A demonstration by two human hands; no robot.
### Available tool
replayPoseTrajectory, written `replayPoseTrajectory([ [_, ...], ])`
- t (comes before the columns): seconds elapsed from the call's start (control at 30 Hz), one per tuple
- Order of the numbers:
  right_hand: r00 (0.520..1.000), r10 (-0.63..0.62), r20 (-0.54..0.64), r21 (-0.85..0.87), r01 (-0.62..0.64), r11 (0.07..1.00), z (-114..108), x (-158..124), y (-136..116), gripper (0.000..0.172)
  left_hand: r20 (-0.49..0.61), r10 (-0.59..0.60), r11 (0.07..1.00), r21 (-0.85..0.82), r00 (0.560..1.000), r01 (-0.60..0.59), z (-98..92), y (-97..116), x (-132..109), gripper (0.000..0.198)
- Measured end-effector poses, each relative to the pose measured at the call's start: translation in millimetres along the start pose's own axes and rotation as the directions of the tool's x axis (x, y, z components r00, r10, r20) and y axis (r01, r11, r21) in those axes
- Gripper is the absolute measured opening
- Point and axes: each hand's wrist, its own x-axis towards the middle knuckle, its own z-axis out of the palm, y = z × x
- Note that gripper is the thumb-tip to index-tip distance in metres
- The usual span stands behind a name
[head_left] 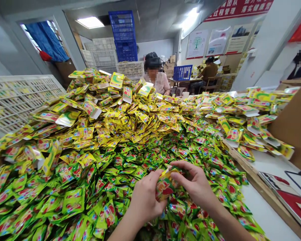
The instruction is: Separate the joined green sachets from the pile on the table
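In front of me, over the heap, my left hand point(149, 192) is closed around a small printed carton point(164, 187) with red and yellow print. My right hand point(194, 182) pinches the carton's upper end with thumb and fingers, where a bit of white shows. Whether a sachet is between those fingers I cannot make out. Below and around both hands lie many green sachets point(74, 201) with red pictures. Yellow sachets point(140, 117) are heaped behind the green ones.
Yellow-green cartons point(67, 117) pile up at the left, more cartons point(234, 134) at the right beyond a wooden edge strip point(256, 184). A white crate point(22, 100) stands left, a cardboard box point(293, 124) right. A person point(158, 80) sits across; others are farther back.
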Motion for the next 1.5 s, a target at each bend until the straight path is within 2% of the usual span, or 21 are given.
replayPoseTrajectory([
  [0.1, 0.998, -0.029, -0.051, -0.002, 0.029, 1.0, 9.2, -3.7, 6.1, 0.028, 0.039, -0.035, 0.998, -0.052, 0.999, 0.037, -0.7, 1.1, -0.1, 0.063],
  [0.2, 0.994, -0.096, -0.056, 0.006, 0.097, 0.995, 15.3, -7.3, 9.9, 0.03, 0.005, -0.092, 0.996, -0.013, 0.996, 0.092, 0.8, 1.2, 0.5, 0.059],
  [0.37, 0.993, 0.097, -0.067, 0.266, -0.076, 0.961, 18.9, -8.5, 14.7, 0.04, -0.056, -0.093, 0.985, 0.139, 0.994, 0.1, 4.3, 4.6, -1.5, 0.059],
  [0.43, 0.994, 0.103, -0.041, 0.303, -0.085, 0.949, 17.9, -6.5, 15.2, 0.04, -0.069, -0.119, 0.97, 0.206, 0.99, 0.131, 6.2, 7.3, -3.1, 0.057],
  [0.5, 1.0, 0.024, -0.005, 0.223, -0.023, 0.975, 14.8, -3.4, 13.7, 0.037, -0.086, -0.147, 0.967, 0.198, 0.985, 0.162, 7.7, 9.7, -3.7, 0.054],
  [0.6, 0.995, -0.091, -0.026, -0.039, 0.09, 0.995, 7.3, 1.5, 9.9, 0.032, -0.075, -0.166, 0.985, 0.031, 0.983, 0.169, 7.4, 11.4, -2.2, 0.051],
  [0.7, 0.989, -0.059, -0.134, -0.168, 0.036, 0.985, 2.9, 3.5, 10.0, 0.032, -0.044, -0.178, 0.982, -0.074, 0.983, 0.174, 6.3, 11.4, -0.6, 0.052],
  [0.77, 0.983, -0.012, -0.186, -0.129, -0.012, 0.992, 4.9, 2.5, 13.2, 0.034, -0.037, -0.184, 0.983, -0.035, 0.982, 0.183, 8.0, 11.1, -1.4, 0.056],
  [0.9, 0.954, 0.032, -0.299, 0.023, -0.026, 0.999, 17.8, -1.6, 18.8, 0.036, -0.056, -0.218, 0.974, 0.049, 0.974, 0.221, 16.1, 10.4, -5.7, 0.057],
  [1.0, 0.953, 0.086, -0.291, 0.16, -0.041, 0.986, 25.9, -3.5, 18.8, 0.041, -0.12, -0.176, 0.983, 0.035, 0.977, 0.181, 18.7, 9.6, -8.1, 0.052],
  [1.07, 0.96, 0.099, -0.26, 0.197, -0.048, 0.979, 27.6, -4.3, 17.5, 0.041, -0.183, -0.126, 0.986, 0.087, 0.975, 0.144, 17.4, 8.6, -8.6, 0.049],
  [1.17, 0.983, 0.041, -0.178, 0.123, -0.019, 0.992, 23.9, -5.3, 14.9, 0.035, -0.234, -0.101, 0.968, 0.202, 0.967, 0.15, 12.5, 6.5, -6.8, 0.045],
  [1.27, 0.993, -0.099, -0.064, -0.014, 0.098, 0.995, 15.4, -5.4, 11.6, 0.026, -0.209, -0.12, 0.98, 0.132, 0.971, 0.15, 6.0, 3.6, -2.3, 0.047],
  [1.33, 0.978, -0.189, -0.082, -0.135, 0.177, 0.975, 10.4, -5.2, 9.4, 0.022, -0.169, -0.118, 0.991, 0.042, 0.978, 0.127, 1.4, 2.1, 0.8, 0.049],
  [1.43, 0.942, -0.28, -0.184, -0.317, 0.213, 0.924, 6.7, -5.1, 6.3, 0.02, -0.125, -0.147, 0.989, -0.049, 0.981, 0.142, -4.7, 1.8, 3.1, 0.049],
  [1.5, 0.94, -0.301, -0.161, -0.369, 0.225, 0.902, 5.4, -4.9, 3.8, 0.017, -0.109, -0.18, 0.981, -0.092, 0.977, 0.171, -7.9, 2.9, 3.2, 0.049],
])
